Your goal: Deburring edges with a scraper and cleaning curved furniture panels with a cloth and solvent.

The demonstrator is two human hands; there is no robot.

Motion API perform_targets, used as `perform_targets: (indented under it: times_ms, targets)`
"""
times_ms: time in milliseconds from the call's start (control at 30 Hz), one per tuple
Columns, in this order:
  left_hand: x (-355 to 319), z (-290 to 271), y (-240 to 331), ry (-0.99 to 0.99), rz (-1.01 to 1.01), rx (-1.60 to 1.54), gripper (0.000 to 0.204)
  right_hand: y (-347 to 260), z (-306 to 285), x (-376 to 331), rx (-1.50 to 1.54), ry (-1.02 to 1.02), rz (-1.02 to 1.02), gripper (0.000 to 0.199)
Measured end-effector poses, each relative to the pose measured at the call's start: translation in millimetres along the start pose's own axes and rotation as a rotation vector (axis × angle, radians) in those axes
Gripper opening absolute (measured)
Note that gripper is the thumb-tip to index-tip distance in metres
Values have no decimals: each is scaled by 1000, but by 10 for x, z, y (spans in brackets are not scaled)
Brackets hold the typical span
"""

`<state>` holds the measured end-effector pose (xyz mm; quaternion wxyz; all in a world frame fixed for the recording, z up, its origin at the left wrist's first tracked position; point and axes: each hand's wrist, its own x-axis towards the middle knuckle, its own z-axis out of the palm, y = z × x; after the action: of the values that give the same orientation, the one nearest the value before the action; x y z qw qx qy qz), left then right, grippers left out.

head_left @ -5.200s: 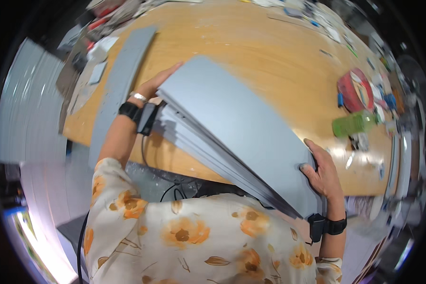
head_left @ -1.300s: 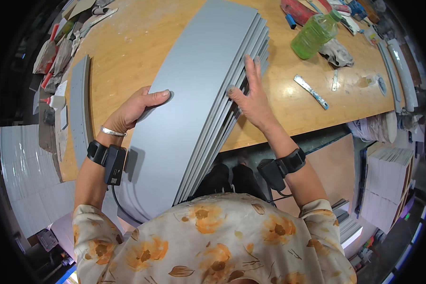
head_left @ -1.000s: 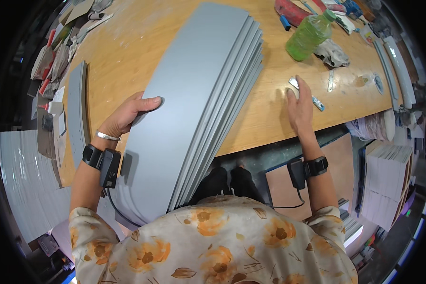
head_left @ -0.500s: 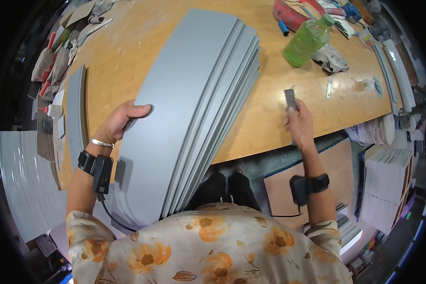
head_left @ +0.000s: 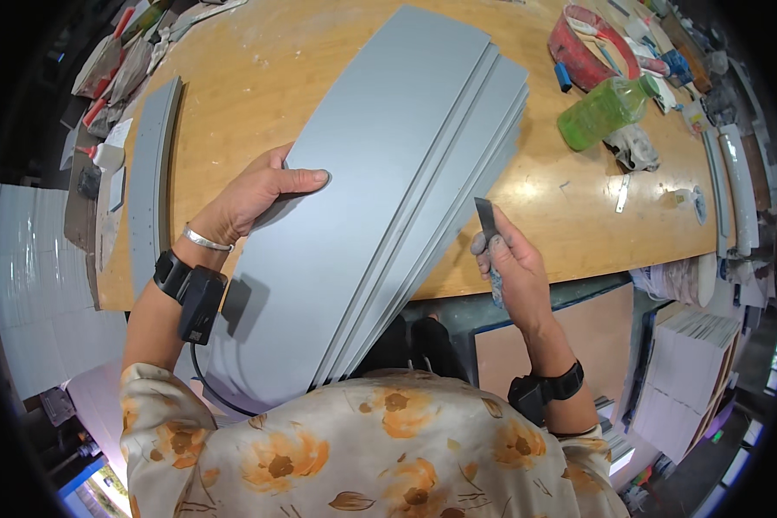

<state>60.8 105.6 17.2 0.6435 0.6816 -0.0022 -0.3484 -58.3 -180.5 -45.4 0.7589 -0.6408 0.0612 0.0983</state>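
Observation:
A fanned stack of long grey panels [head_left: 380,164] lies slantwise over the table, its near end against my shirt. My left hand [head_left: 263,190] grips the stack's left edge, thumb flat on the top panel and fingers hidden beneath. To the right of the stack, my right hand [head_left: 514,259] is closed around a flat-bladed knife [head_left: 486,220], like a scraper, with a wrapped bluish handle. Its dark, slanted blade points up and away from me, near the stack's right edge; I cannot tell whether they touch.
On the wooden table [head_left: 250,78] stand a green bottle [head_left: 604,112] and a red round container [head_left: 574,43] of tools, beside a crumpled cloth [head_left: 634,148]. A narrow grey strip [head_left: 154,173] and a white glue bottle [head_left: 105,155] lie left. Stacked boards [head_left: 686,363] stand lower right.
My left hand has moved right and slightly up with the panels. My right hand has come left, closer to the stack, and the knife's blade now tilts leftward. The view has shifted somewhat.

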Motion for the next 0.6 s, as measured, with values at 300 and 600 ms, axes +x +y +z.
perform_targets:
  times_ms: [300, 600]
  targets:
    - [39, -33, -101, 42, 2, 30, 66, 8, 125, -42, -234, 131, -21, 46]
    - [13, 16, -69, 74, 87, 89, 70, -48, 180, -9, -100, 166, 64, 40]
